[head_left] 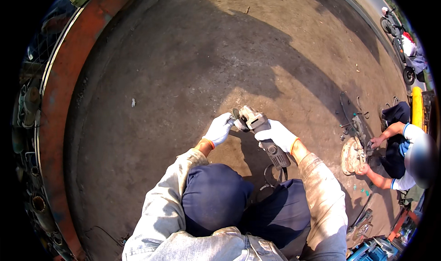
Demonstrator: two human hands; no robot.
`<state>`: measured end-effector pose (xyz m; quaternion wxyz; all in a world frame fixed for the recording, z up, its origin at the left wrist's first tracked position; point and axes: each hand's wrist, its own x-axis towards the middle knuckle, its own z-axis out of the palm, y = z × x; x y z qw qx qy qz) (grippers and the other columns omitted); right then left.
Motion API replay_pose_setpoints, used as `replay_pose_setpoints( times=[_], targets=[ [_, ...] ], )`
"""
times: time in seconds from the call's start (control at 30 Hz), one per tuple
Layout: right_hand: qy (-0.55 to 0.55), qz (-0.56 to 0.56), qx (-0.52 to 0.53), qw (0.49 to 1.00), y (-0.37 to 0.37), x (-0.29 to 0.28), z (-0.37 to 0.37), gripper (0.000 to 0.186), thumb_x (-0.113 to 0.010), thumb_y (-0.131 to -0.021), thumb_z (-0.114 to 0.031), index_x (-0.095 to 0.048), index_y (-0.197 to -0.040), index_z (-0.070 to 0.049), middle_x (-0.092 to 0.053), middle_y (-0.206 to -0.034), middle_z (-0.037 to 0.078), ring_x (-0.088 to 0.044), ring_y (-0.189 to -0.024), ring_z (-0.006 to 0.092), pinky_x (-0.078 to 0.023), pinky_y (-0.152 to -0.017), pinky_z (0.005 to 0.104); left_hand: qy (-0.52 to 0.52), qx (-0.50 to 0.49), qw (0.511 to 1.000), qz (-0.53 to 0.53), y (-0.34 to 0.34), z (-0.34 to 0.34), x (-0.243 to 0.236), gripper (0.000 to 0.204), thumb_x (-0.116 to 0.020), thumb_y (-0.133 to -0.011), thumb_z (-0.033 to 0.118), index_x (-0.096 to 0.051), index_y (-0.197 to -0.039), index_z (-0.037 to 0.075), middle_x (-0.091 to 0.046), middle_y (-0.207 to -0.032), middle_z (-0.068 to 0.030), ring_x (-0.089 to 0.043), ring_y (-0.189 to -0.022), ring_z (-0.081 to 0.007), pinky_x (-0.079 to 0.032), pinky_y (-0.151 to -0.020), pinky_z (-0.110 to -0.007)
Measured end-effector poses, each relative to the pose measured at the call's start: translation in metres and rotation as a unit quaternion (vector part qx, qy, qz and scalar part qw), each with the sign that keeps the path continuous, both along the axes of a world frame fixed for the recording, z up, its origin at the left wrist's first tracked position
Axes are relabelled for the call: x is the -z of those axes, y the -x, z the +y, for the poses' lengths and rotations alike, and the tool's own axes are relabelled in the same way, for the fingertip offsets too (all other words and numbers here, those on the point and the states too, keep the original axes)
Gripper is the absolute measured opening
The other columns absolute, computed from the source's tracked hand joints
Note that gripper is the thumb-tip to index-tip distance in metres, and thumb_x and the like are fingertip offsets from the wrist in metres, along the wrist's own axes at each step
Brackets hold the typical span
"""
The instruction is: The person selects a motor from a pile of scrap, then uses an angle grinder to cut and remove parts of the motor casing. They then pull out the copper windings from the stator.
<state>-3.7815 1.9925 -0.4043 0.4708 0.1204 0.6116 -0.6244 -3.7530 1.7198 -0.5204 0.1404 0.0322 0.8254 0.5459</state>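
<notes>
The right hand point(277, 136) grips the grinder point(273, 151) mid-body; the left hand point(218, 130), toward nine o'clock, nears its disc point(236, 114), grip unclear. Likely heavy, rigid: best held there, mid-body.

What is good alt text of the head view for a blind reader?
A white-gloved right hand holds an angle grinder outdoors, while the gloved left hand has its fingers close to the disc. At the right, another person handles a dusty round part; an orange-red beam runs along the left.

Orange-red beam point(56, 100) at left, motorbike point(399, 49) upper right
</notes>
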Motion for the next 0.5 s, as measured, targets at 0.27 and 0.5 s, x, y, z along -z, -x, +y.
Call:
replay_pose_setpoints(
  times=[0.27, 0.5],
  targets=[
    [-0.020, 0.077, -0.031, 0.996, 0.001, 0.001, 0.000, 0.042, -0.087, -0.085, -0.016, -0.069, -0.120, -0.002, -0.071, -0.099, 0.006, -0.069, -0.083, 0.0161, -0.060, -0.075, 0.0334, -0.013, -0.015, 0.999, 0.050, -0.001, 0.002, 0.025, 0.019, -0.059, -0.098, 0.009, -0.064, -0.114, -0.001, -0.067, -0.106, -0.0241, -0.064, -0.098, -0.0444, -0.052, -0.090, -0.046],
    [-0.154, 0.253, -0.113, 0.948, 0.001, 0.010, 0.008, 0.059, -0.089, -0.082, -0.032, -0.068, -0.126, 0.001, -0.074, -0.120, 0.016, -0.072, -0.109, 0.0312, -0.057, -0.098, 0.0405, -0.020, -0.019, 0.997, 0.074, 0.002, 0.010, 0.015, 0.016, -0.059, -0.098, 0.007, -0.063, -0.111, -0.001, -0.067, -0.103, -0.0255, -0.063, -0.098, -0.0476, -0.052, -0.087, -0.048]
  ],
)
